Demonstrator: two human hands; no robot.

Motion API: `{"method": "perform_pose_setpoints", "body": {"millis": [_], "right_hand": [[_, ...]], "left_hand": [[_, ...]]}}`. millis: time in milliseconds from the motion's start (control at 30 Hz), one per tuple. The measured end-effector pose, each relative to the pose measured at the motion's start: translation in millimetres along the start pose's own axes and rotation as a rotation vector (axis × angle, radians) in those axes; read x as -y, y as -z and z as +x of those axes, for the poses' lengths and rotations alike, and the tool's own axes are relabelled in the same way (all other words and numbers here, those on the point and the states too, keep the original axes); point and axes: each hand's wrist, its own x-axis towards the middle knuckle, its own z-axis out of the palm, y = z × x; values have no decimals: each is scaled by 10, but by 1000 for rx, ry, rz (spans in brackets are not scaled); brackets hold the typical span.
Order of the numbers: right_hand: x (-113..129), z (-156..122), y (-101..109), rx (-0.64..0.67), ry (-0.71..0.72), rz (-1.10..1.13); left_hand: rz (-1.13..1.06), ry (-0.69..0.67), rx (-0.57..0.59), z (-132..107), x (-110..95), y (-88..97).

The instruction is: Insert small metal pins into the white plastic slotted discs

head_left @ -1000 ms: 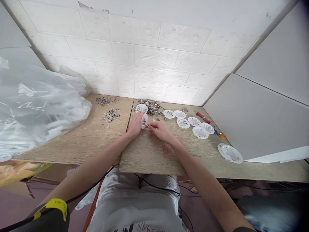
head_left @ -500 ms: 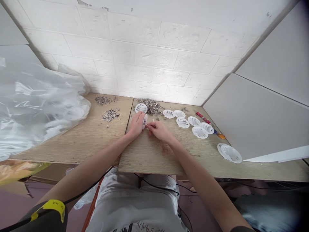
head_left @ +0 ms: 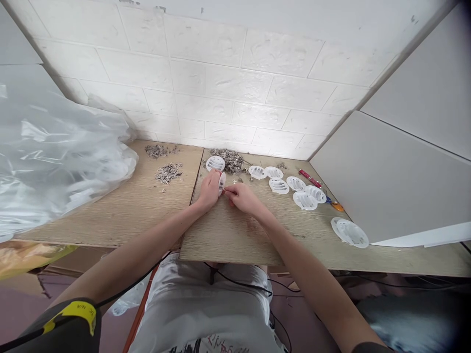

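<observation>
My left hand point(head_left: 209, 190) is closed round a small white round plastic disc point(head_left: 222, 183), held on edge above the wooden table point(head_left: 228, 230). My right hand point(head_left: 243, 198) is pinched at the disc's right side, on something too small to make out. Just behind the hands lies another white slotted disc point(head_left: 215, 163) beside a pile of small metal pieces point(head_left: 231, 161).
Several white slotted discs point(head_left: 294, 189) lie in a row to the right, one more disc point(head_left: 349, 232) near the grey panel point(head_left: 386, 181). A red tool point(head_left: 305, 175) lies by the wall. Two smaller metal heaps point(head_left: 167, 172) and a big clear plastic bag point(head_left: 55, 157) are left.
The disc in my left hand has turned more edge-on and my right fingers have closed in on it. Both hands stay in the same place.
</observation>
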Motion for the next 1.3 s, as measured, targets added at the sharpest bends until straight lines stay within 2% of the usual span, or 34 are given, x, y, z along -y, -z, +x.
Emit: {"method": "perform_pose_setpoints", "body": {"millis": [467, 667, 800, 933, 1067, 1300], "right_hand": [[-52, -1, -14, 24, -24, 107], [-47, -12, 23, 9, -33, 114], [-98, -8, 70, -99, -152, 310], [-192, 26, 66, -241, -221, 546], [-246, 74, 40, -308, -144, 721], [-260, 104, 52, -239, 65, 1070]], "left_hand": [[26, 35, 64, 18, 22, 5], [-161, 220, 78, 69, -123, 19], [-410, 421, 109, 168, -138, 80], [-504, 505, 154, 231, -132, 151], [-485, 521, 173, 214, -166, 181], [-317, 456, 194, 162, -99, 190]]}}
